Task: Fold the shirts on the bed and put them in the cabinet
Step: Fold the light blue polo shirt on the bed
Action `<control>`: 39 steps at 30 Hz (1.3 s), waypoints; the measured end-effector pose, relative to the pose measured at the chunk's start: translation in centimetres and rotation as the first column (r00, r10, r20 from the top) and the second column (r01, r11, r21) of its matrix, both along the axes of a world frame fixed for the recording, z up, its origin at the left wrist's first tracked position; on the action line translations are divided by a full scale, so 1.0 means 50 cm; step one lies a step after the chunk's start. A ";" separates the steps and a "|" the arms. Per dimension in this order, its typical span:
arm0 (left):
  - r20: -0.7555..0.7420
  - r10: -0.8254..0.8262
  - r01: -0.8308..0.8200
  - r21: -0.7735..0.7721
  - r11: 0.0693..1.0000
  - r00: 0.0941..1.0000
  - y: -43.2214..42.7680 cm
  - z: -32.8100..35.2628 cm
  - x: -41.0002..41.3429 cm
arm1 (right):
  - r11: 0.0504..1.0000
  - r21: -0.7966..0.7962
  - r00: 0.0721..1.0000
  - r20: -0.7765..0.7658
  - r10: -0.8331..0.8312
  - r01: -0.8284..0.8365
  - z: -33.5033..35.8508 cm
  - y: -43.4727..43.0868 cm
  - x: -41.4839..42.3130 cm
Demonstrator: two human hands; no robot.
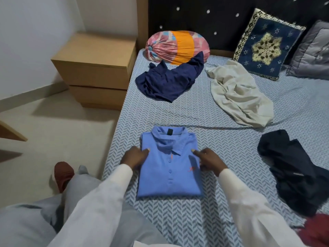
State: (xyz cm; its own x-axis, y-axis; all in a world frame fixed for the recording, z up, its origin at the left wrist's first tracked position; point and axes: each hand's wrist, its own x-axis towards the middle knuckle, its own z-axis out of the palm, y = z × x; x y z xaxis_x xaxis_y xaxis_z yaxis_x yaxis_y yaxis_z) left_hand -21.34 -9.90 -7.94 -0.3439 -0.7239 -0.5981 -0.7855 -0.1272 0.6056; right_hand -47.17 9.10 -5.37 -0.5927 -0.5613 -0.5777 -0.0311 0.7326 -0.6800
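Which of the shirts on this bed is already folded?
The light blue polo shirt in front: it lies as a neat flat rectangle, while the navy shirt, cream shirt and black shirt lie crumpled.

You face a white wall (pixel 35 32) and beige floor (pixel 53 125); a two-drawer wooden nightstand (pixel 96 68) stands beside the dark studded headboard (pixel 222 20).

A pink-and-orange bolster (pixel 176 46) is lying against the dark studded headboard (pixel 222 18). A navy embroidered cushion (pixel 265 45) is leaning beside a grey pillow (pixel 313 52). A brown two-drawer nightstand (pixel 96 68) is standing alongside.
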 end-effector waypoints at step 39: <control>-0.134 0.016 -0.049 -0.250 0.967 0.991 -0.034 0.055 -0.120 | 0.649 0.083 0.203 -0.913 0.355 -0.757 -0.067 -0.144 0.206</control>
